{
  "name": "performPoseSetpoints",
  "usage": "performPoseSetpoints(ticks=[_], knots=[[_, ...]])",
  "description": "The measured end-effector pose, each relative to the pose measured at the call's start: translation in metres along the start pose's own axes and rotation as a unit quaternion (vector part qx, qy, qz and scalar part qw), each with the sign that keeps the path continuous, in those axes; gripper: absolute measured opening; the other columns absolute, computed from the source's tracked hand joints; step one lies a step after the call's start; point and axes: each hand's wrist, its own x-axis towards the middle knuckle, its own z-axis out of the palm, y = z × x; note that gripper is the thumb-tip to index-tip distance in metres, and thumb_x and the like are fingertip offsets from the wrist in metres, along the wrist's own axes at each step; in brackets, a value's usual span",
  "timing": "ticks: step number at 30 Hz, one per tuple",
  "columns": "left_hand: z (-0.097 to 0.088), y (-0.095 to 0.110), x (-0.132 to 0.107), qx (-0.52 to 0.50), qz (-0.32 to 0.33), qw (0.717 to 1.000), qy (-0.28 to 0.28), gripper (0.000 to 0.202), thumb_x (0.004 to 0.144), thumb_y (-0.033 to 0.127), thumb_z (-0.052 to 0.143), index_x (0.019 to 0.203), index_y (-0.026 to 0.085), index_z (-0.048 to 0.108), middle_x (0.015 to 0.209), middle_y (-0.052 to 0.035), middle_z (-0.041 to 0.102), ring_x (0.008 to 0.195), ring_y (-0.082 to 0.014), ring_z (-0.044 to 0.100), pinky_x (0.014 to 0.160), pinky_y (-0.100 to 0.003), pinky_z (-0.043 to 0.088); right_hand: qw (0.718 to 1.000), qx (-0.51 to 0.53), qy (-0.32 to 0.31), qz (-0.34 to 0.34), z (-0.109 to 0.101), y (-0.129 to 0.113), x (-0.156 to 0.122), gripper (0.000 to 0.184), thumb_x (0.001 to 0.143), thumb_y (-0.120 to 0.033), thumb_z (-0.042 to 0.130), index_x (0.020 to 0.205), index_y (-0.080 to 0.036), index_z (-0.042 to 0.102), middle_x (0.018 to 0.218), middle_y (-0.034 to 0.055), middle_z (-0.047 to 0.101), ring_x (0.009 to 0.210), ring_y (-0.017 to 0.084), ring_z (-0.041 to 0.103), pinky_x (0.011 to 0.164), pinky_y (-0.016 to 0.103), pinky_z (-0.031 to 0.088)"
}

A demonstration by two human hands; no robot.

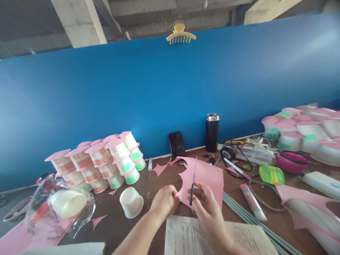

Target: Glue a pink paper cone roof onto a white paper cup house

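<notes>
A sheet of pink paper [204,171] with curved bites out of its left side lies over the brown table in front of me. My left hand [166,200] is closed, pinching the sheet's lower left edge between thumb and fingers. In my right hand [205,203] is a slim tool with a black handle and a thin metal blade, apparently scissors [191,194] seen edge-on. Their blade points away from me, over the paper. A printed sheet [183,235] lies under my wrists. Left of my left hand stands an upturned white paper cup [131,202].
Stacked paper cups with pink tops [103,156] stand at left; more cups [302,127] are at right. A plastic bag [90,205] with a cup lies left. Near the blue partition [148,88] are a phone [176,144] and a black flask [212,132]. Grey-green rods [252,219] lie right.
</notes>
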Motion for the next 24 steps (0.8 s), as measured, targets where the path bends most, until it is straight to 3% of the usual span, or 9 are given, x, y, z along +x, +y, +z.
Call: performPoseSetpoints(ticks=[7,11,15,19,24], knots=[[0.011,-0.003,-0.038,0.041,0.014,0.997,0.061,0.016,0.090,0.024,0.043,0.084,0.021,0.057,0.087,-0.0047,0.068,0.081,-0.0203,0.065,0.065,-0.027,0.038,0.998,-0.012,-0.064,0.019,0.010,-0.002,-0.015,0.037,0.090,-0.045,0.058,0.117,-0.023,0.047,0.110,0.0105,0.065,0.094,0.022,0.066,0.078,0.037,0.055],[0.019,-0.002,-0.049,0.065,0.011,0.996,0.066,0.020,0.093,0.026,0.039,0.088,0.021,0.058,0.089,-0.0048,0.067,0.080,-0.0207,0.066,0.066,-0.028,0.040,0.992,-0.047,-0.113,0.009,0.012,-0.013,-0.028,0.031,0.093,-0.041,0.053,0.117,-0.023,0.045,0.110,0.0098,0.065,0.098,0.021,0.064,0.084,0.036,0.052],[0.021,-0.001,-0.057,0.055,0.026,0.995,0.075,0.022,0.092,0.020,0.038,0.092,0.021,0.060,0.094,-0.0048,0.067,0.087,-0.0190,0.066,0.070,-0.026,0.044,0.989,-0.039,-0.133,0.045,0.017,-0.028,-0.035,0.030,0.093,-0.041,0.053,0.116,-0.024,0.046,0.108,0.0086,0.065,0.095,0.020,0.064,0.081,0.034,0.053],[0.020,0.002,-0.066,0.012,0.031,0.998,0.057,0.026,0.090,0.020,0.041,0.104,0.021,0.063,0.099,-0.0062,0.070,0.091,-0.0185,0.067,0.078,-0.025,0.046,0.988,-0.014,-0.141,0.065,0.025,-0.048,-0.033,0.033,0.091,-0.043,0.056,0.117,-0.023,0.048,0.107,0.0080,0.065,0.095,0.020,0.063,0.078,0.032,0.052],[0.026,0.002,-0.073,-0.046,0.000,0.999,0.008,0.023,0.086,0.024,0.050,0.101,0.023,0.067,0.090,-0.0048,0.075,0.082,-0.0207,0.069,0.068,-0.026,0.046,0.990,-0.027,-0.131,0.050,0.033,-0.061,-0.028,0.037,0.090,-0.047,0.056,0.117,-0.023,0.050,0.109,0.0078,0.063,0.093,0.018,0.062,0.077,0.031,0.051]])
